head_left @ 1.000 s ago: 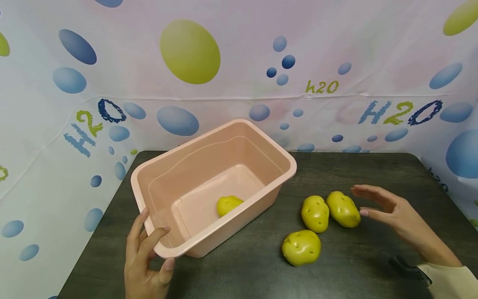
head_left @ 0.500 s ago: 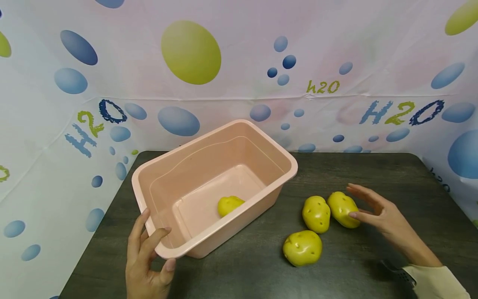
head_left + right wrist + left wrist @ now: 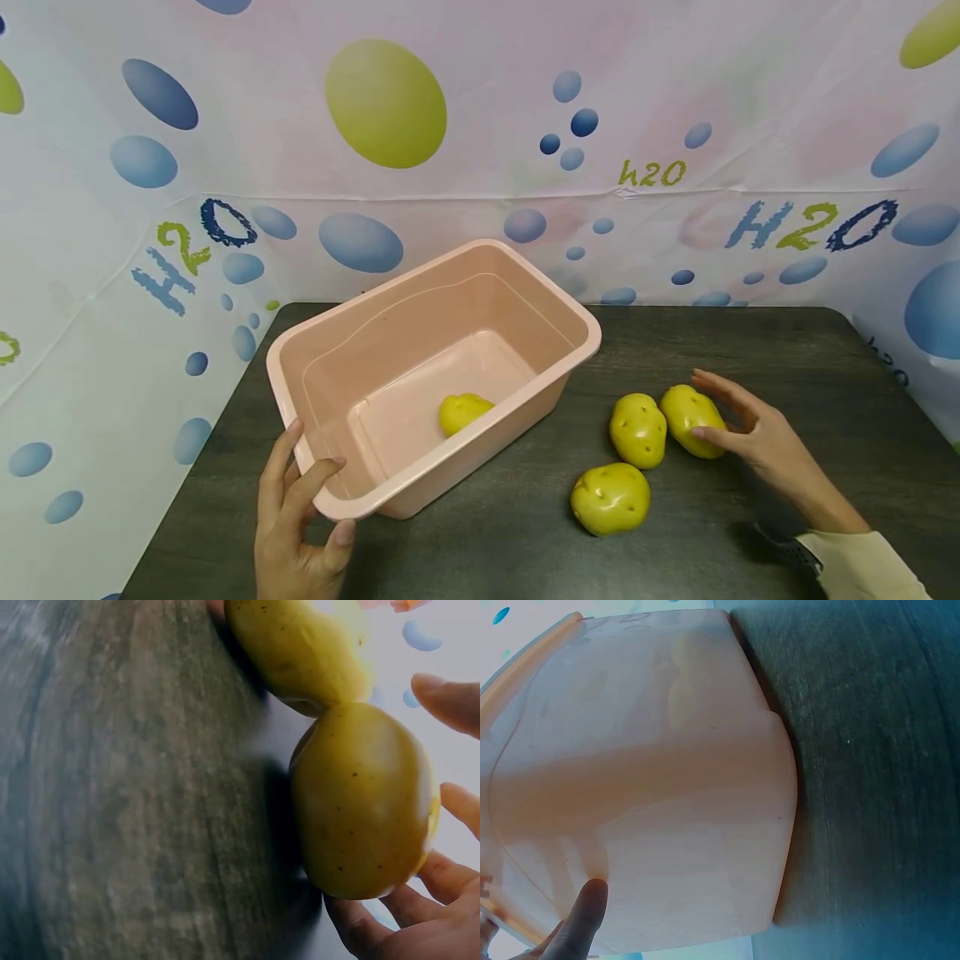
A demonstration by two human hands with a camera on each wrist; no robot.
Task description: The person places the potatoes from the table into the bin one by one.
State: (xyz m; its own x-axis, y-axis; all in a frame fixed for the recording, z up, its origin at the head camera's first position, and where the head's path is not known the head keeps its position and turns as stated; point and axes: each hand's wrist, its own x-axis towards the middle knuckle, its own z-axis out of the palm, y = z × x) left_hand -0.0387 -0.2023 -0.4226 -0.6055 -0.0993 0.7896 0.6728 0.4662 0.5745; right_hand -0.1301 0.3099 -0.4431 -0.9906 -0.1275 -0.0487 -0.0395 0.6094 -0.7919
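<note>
A pink plastic basin (image 3: 420, 475) stands at an angle on the dark table, with one yellow potato (image 3: 462, 413) inside it. At its near left corner my left hand (image 3: 296, 521) holds the rim, fingers over the edge and thumb outside below. To the right, my right hand (image 3: 757, 437) is spread around the rightmost potato (image 3: 688, 417). Its fingers (image 3: 442, 877) lie at that potato's side in the right wrist view, while the thumb (image 3: 454, 705) stands apart from the skin. Close beside it lies a second potato (image 3: 638, 430); a third potato (image 3: 611, 500) rests nearer me.
Dark tabletop (image 3: 480, 550) runs under everything. A white cloth backdrop (image 3: 480, 100) with blue and green bubbles and H2O lettering hangs behind and at the left side. The basin's wall (image 3: 667, 787) fills much of the left wrist view.
My right hand has moved left and closer around the rightmost potato, its thumb now overlapping it in the head view. My left hand stays on the basin rim.
</note>
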